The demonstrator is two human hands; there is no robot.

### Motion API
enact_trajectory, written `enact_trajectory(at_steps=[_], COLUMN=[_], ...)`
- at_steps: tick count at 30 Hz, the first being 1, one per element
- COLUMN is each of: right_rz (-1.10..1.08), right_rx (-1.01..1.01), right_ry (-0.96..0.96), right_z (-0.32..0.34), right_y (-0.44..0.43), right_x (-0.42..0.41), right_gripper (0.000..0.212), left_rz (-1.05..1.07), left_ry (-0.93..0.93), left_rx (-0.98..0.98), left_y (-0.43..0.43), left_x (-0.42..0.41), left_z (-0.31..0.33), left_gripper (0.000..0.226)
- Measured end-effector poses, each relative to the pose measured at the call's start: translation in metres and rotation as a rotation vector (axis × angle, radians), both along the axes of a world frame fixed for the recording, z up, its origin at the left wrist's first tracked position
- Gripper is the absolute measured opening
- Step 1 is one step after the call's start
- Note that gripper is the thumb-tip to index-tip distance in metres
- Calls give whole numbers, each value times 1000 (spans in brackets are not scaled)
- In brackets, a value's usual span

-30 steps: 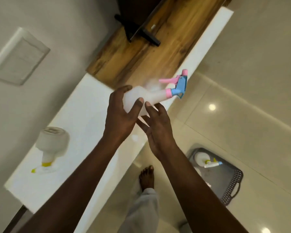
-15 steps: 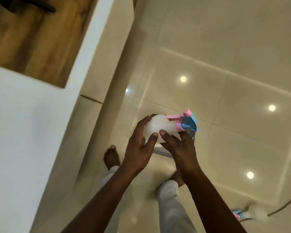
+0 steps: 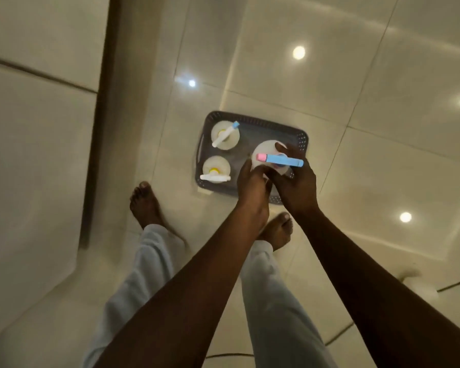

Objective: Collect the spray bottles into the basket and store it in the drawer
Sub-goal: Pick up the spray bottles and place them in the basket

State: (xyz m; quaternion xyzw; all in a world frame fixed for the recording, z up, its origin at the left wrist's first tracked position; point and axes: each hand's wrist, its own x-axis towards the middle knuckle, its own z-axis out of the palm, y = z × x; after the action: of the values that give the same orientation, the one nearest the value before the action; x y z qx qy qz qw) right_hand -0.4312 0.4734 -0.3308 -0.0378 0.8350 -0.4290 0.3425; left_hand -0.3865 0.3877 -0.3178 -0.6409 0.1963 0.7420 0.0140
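Observation:
A dark grey perforated basket (image 3: 260, 123) stands on the tiled floor in front of my feet. Two white spray bottles stand upright in its left half: one with a blue-tipped head (image 3: 225, 135) at the back, one with a yellow collar (image 3: 215, 170) in front. Over the basket's right half I hold a third white spray bottle (image 3: 266, 151) with a pink and blue head. My left hand (image 3: 251, 185) and my right hand (image 3: 296, 181) both grip its body from the near side. Whether it touches the basket floor is hidden by my hands.
A pale cabinet front (image 3: 37, 155) rises along the left, with a dark gap beside it. My bare feet (image 3: 146, 203) stand just short of the basket. A thin dark cable (image 3: 337, 338) curves over the glossy floor at the lower right.
I have turned away from the white counter and looked down. The pink and blue bottle went from counter height down to the basket, both hands still on it.

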Motion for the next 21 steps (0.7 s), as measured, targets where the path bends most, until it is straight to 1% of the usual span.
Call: enact_trajectory(at_steps=[6, 9, 14, 17, 21], right_rz=[132, 138, 104, 101, 139], right_rx=[16, 3, -8, -5, 6], right_ry=[42, 24, 38, 35, 54], right_z=[-101, -140, -177, -186, -188], right_y=[-2, -8, -17, -20, -20], right_x=[-14, -20, -23, -23, -27], right_gripper=[60, 61, 59, 61, 62], left_rz=[47, 97, 149, 164, 167], left_ry=[-34, -9, 13, 19, 37], left_rx=[-59, -84, -45, -49, -86], left_y=[-3, -5, -7, -9, -10], left_x=[-14, -21, -32, -33, -35], left_z=[-88, -122, -160, -177, -184], left_gripper=[45, 46, 38, 40, 43])
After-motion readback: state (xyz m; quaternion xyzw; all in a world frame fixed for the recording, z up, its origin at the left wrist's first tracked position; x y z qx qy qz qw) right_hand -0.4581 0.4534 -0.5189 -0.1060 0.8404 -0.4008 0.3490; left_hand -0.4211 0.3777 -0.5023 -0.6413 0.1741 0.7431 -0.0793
